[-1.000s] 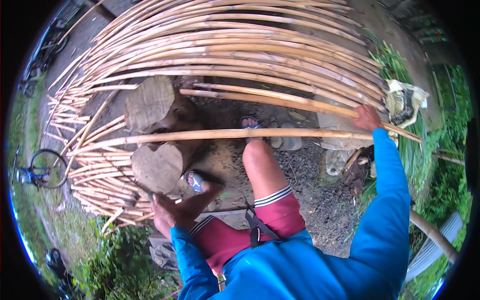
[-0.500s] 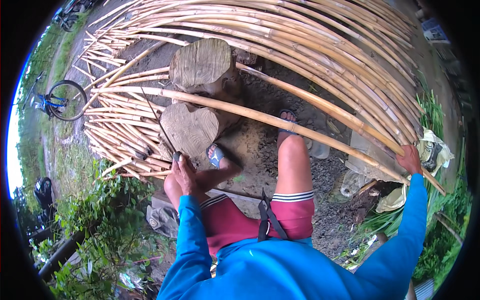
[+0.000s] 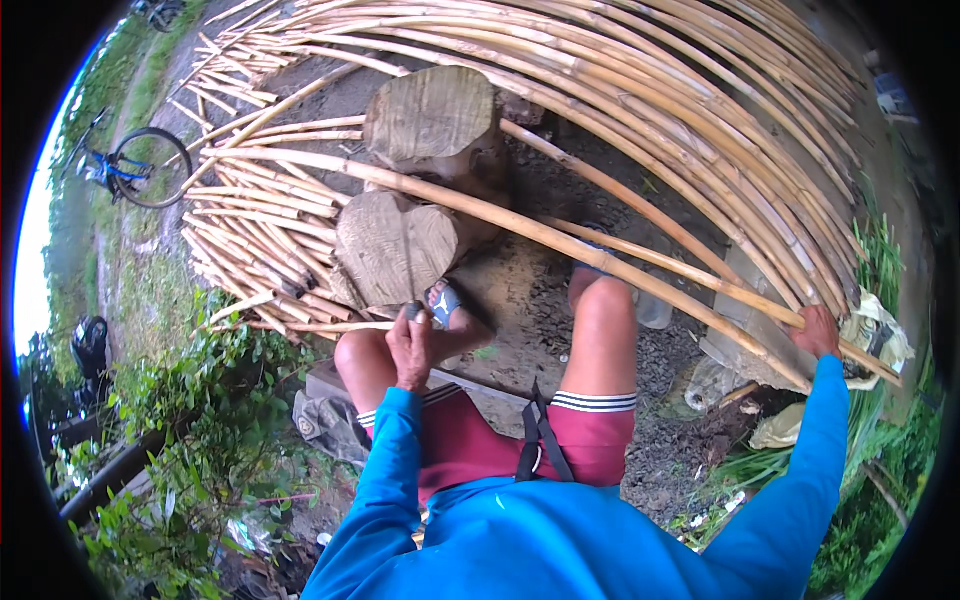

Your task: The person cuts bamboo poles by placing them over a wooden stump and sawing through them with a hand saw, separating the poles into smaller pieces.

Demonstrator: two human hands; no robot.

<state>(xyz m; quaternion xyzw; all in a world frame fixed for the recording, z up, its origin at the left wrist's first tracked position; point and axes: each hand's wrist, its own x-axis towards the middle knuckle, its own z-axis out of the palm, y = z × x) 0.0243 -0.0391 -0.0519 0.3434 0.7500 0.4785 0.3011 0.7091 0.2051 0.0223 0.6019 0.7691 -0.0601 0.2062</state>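
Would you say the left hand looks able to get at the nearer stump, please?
Probably yes: the left hand, gripping a knife, is close to the nearer stump, and the sandalled foot beside it leaves the way mostly free.

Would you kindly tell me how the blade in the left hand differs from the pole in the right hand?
Colour: the blade is dark, while the pole is pale tan.
Length: the blade is short, the pole much longer.
Pose: the blade points nearly straight away from the person; the pole slants across the view.
Both are narrow and held in one hand: the blade in the left hand, the pole in the right hand.
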